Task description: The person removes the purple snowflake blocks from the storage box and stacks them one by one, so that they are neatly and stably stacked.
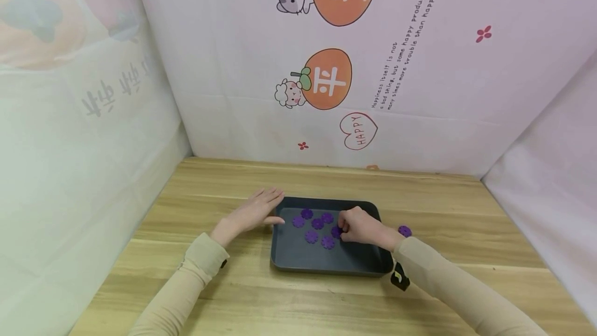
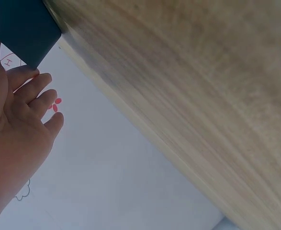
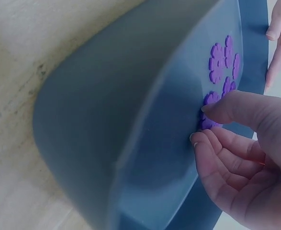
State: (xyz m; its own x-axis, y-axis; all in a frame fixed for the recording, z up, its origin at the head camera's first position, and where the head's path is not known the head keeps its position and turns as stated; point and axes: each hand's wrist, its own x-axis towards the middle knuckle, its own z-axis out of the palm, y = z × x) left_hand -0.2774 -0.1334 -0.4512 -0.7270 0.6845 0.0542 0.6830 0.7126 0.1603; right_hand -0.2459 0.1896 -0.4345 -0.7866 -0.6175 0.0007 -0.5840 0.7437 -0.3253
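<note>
A dark grey rectangular tray [image 1: 298, 263] sits on the wooden table with several purple flower-shaped pieces [image 1: 311, 236] lying flat in its left and middle part. My right hand [image 1: 361, 227] reaches over the tray's right side. Its thumb and curled fingers pinch one purple flower-shaped piece [image 3: 210, 120] at the tray floor. Against the tray's left wall rests my left hand [image 1: 255, 210], fingers extended along the outside and thumb over the rim. In the left wrist view, the left hand [image 2: 20, 110] touches the tray's corner [image 2: 28, 33] and holds no piece.
One more purple flower-shaped piece [image 1: 404, 231] lies on the table [image 1: 233, 294] right of the tray, close to my right forearm. Printed white cloth [image 1: 242, 66] hangs behind the table and along both sides.
</note>
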